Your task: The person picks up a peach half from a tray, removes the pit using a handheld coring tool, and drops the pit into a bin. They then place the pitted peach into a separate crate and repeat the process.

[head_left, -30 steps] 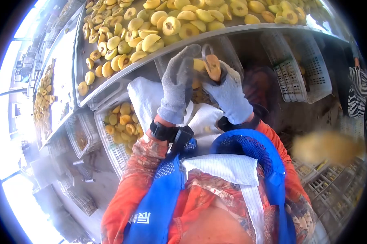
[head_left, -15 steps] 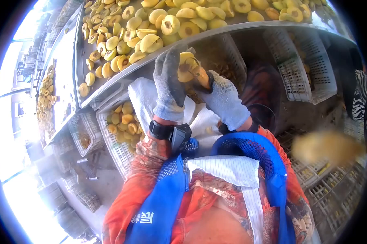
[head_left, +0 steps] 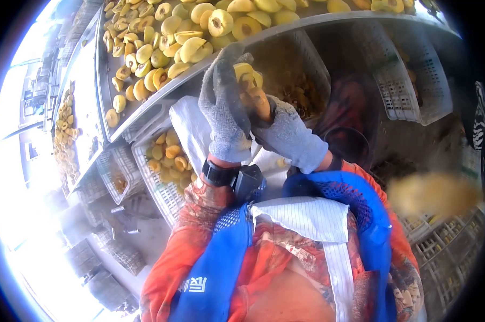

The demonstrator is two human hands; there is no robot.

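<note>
My left hand (head_left: 224, 102), in a grey glove with a dark palm, is curled round the left side of some yellow-orange fruit (head_left: 248, 78) just below the table edge. From the right, my right hand (head_left: 292, 131), gloved too, has its fingers closed at an orange-brown piece (head_left: 260, 103) against that fruit. The two hands meet at the fruit, and most of the right fingertips are hidden. Many halved yellow fruits (head_left: 191, 48), some showing brown hollows or stones, lie on the metal table (head_left: 162, 96) beyond my hands.
A white crate (head_left: 164, 188) of fruit stands below the table at left, a smaller crate (head_left: 119, 174) beside it. Another crate (head_left: 400, 99) is at upper right. More crates (head_left: 446, 257) lie at lower right. A yellowish blur (head_left: 433, 196) covers part of the right side.
The view has shifted slightly, so the table and its fruit sit higher. Both hands remain together at the fruit, with the left fingers drawn a little more upright.
</note>
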